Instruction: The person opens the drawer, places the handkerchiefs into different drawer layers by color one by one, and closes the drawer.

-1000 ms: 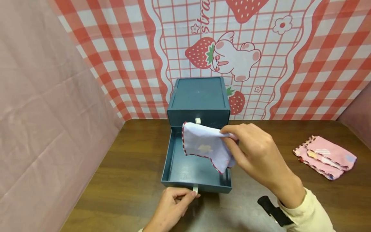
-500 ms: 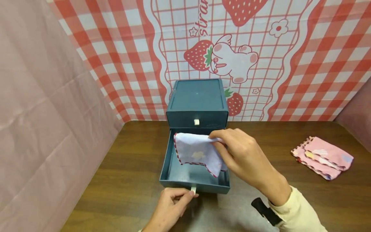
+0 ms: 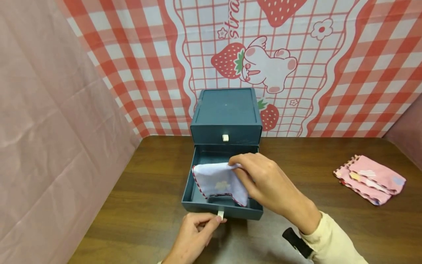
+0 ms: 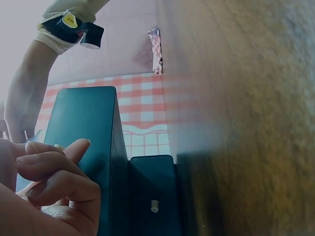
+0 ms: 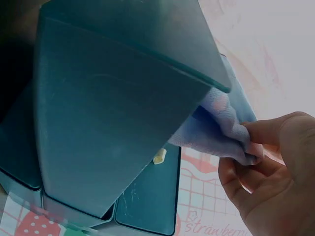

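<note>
A pale lavender cloth with a dark red-and-white edge hangs folded from my right hand, whose thumb and fingers pinch its top. Its lower part dips inside the pulled-out lower drawer of a blue-green drawer box. In the right wrist view the cloth shows past the drawer's side wall, which hides part of it. My left hand pinches the small pale pull tab at the drawer's front. In the left wrist view that hand has curled fingers.
The upper drawer, with its pale tab, is closed. A folded pink cloth lies on the wooden table at the right. Behind the box hangs a red checked strawberry curtain; a pink curtain stands at the left.
My right hand has moved left and down, lowering the lavender cloth into the open drawer. The left hand keeps its pinch on the tab, and the drawer stays out.
</note>
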Action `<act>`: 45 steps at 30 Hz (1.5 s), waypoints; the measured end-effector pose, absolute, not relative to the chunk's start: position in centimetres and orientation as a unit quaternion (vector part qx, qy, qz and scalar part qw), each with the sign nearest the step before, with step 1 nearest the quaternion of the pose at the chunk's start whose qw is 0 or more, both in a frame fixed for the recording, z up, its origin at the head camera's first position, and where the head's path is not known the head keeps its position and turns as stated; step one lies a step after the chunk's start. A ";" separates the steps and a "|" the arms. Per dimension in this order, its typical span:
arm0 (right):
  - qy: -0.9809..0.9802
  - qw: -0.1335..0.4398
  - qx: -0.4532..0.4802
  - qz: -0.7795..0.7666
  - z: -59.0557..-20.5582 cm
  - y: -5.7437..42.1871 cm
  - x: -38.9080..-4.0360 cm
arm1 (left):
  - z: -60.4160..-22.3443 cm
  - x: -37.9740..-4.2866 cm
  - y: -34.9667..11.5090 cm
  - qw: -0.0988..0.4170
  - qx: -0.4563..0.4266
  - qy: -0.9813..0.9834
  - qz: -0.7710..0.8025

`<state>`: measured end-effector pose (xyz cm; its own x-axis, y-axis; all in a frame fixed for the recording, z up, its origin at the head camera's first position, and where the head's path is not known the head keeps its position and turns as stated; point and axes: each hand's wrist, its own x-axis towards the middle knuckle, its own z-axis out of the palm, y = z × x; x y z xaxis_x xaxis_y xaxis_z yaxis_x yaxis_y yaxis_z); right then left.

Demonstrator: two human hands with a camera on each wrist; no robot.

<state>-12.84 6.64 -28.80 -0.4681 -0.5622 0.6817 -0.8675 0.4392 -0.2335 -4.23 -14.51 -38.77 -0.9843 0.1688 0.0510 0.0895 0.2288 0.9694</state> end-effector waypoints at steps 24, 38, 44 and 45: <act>-0.864 0.232 0.396 0.207 -31.2 7.1 -15.9 | -39.0 -4.0 -14.4 0.035 0.082 0.784 0.614; -0.867 0.254 0.365 0.225 -32.1 6.2 -16.1 | -38.9 -4.0 -14.4 0.036 0.083 0.784 0.614; -0.872 0.252 0.364 0.209 -32.2 6.5 -16.2 | -39.0 -4.1 -14.3 0.018 0.091 0.798 0.596; -0.871 0.253 0.365 0.211 -32.2 6.6 -16.3 | -39.0 -4.2 -14.2 0.014 0.092 0.800 0.593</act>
<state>-16.27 6.60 -32.20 -0.6059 -0.5286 0.5945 -0.7418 0.6453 -0.1822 -4.15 -14.23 -39.00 -0.9827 0.1636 0.0873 0.1310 0.2791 0.9513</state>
